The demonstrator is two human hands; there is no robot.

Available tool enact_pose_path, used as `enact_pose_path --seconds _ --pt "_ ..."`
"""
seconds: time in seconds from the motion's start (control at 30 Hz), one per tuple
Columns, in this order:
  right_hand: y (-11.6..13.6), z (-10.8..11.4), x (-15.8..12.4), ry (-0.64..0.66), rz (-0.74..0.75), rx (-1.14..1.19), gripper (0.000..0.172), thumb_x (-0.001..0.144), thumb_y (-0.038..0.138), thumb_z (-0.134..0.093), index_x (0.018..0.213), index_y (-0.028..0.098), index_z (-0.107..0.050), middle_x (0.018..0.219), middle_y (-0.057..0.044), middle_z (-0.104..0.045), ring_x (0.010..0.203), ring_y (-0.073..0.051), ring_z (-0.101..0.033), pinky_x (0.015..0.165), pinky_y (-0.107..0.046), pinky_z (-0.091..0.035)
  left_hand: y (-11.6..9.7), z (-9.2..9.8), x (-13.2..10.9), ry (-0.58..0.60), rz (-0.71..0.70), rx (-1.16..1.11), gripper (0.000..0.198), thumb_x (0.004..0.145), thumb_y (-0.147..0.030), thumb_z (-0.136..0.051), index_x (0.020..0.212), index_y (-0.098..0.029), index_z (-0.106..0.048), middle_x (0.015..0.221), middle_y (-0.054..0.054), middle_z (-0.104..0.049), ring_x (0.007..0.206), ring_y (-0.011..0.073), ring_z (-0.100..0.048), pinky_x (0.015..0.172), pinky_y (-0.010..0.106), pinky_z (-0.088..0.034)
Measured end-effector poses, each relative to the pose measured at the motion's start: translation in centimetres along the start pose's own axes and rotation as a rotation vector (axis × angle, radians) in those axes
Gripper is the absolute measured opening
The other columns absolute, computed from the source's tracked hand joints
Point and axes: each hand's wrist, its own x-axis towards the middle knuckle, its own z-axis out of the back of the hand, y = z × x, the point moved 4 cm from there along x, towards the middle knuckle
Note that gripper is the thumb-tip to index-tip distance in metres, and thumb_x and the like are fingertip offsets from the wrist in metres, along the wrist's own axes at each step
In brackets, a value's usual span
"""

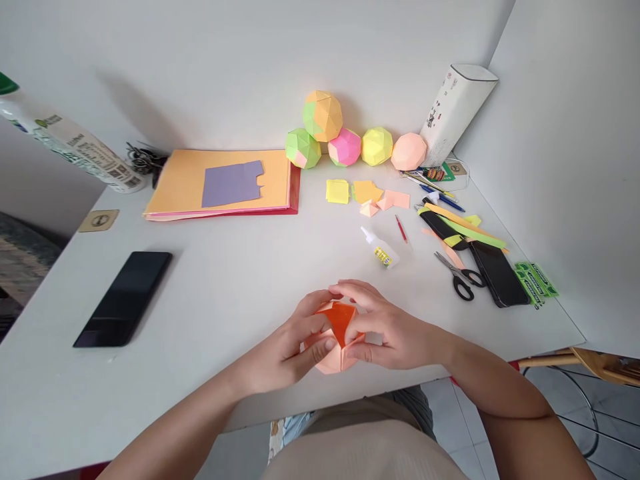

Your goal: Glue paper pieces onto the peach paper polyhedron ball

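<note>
Near the table's front edge, a peach-coloured folded paper ball with an open top shows a deep orange inside. My left hand grips its left side, thumb on the outer wall and fingers at the rim. On the right side, my right hand pinches the paper wall, its fingers curled over the rim. The fingertips of both hands come close together behind the opening. A small glue bottle lies just beyond my right hand, with a thin red-tipped tool beside it.
Several finished paper balls line the wall, some stacked. Paper sheets lie at back left, a phone in front. Paper pieces sit at centre back. Scissors and a black case lie right. A bottle stands far left.
</note>
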Motion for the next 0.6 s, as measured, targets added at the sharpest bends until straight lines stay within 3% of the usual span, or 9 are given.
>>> enact_pose_path --seconds 0.13,0.27,0.33,0.43,0.5,0.6 --pt "-0.1 -0.4 0.0 0.020 -0.082 0.040 0.012 0.090 0.025 -0.062 0.082 0.017 -0.065 0.155 -0.011 -0.028 0.147 -0.027 -0.018 0.115 -0.052 -0.029 -0.3 0.0 0.0 -0.004 -0.010 -0.009 0.023 0.100 -0.027 -0.039 0.102 -0.024 -0.062 0.151 0.007 -0.031 0.129 0.0290 -0.046 0.087 0.039 -0.056" --pt "-0.2 -0.5 0.0 0.013 -0.139 0.081 0.015 0.089 0.029 -0.063 0.080 0.017 -0.066 0.159 -0.010 -0.023 0.148 -0.029 -0.017 0.116 -0.051 -0.028 -0.1 -0.3 0.2 -0.055 -0.075 0.038 0.022 0.101 -0.029 -0.038 0.099 -0.023 -0.060 0.144 0.010 -0.038 0.133 0.0302 -0.043 0.087 0.039 -0.057" --pt "-0.5 -0.4 0.0 -0.017 -0.172 0.107 0.015 0.088 0.031 -0.065 0.080 0.018 -0.066 0.159 -0.009 -0.024 0.148 -0.029 -0.019 0.115 -0.050 -0.029 0.3 -0.5 0.2 -0.172 -0.139 0.092 0.019 0.100 -0.034 -0.041 0.100 -0.023 -0.056 0.137 0.011 -0.043 0.137 0.0307 -0.036 0.090 0.041 -0.056" --pt "-1.0 -0.1 0.0 -0.076 -0.237 0.154 0.016 0.087 0.034 -0.066 0.080 0.019 -0.065 0.158 -0.008 -0.026 0.147 -0.029 -0.022 0.115 -0.049 -0.031 1.3 -0.7 -0.1 -0.458 -0.210 0.165 0.031 0.101 -0.042 -0.035 0.124 -0.025 -0.046 0.146 0.013 -0.030 0.138 0.0293 -0.034 0.100 0.050 -0.049" --pt "-1.4 -0.1 0.0 -0.093 -0.271 0.191 0.018 0.086 0.037 -0.067 0.080 0.020 -0.065 0.158 -0.006 -0.028 0.146 -0.028 -0.025 0.115 -0.049 -0.032 1.8 -1.3 -0.3 -0.537 -0.230 0.220 0.040 0.102 -0.045 -0.029 0.137 -0.028 -0.039 0.150 0.013 -0.025 0.139 0.0290 -0.033 0.106 0.055 -0.042" --pt "-1.6 -0.3 0.0 -0.097 -0.291 0.237 0.018 0.086 0.037 -0.066 0.080 0.020 -0.065 0.157 -0.006 -0.028 0.147 -0.026 -0.025 0.117 -0.047 -0.030 1.9 -2.3 -0.3 -0.536 -0.296 0.310 0.047 0.103 -0.043 -0.024 0.148 -0.029 -0.028 0.153 0.013 -0.020 0.142 0.0296 -0.029 0.109 0.055 -0.039"
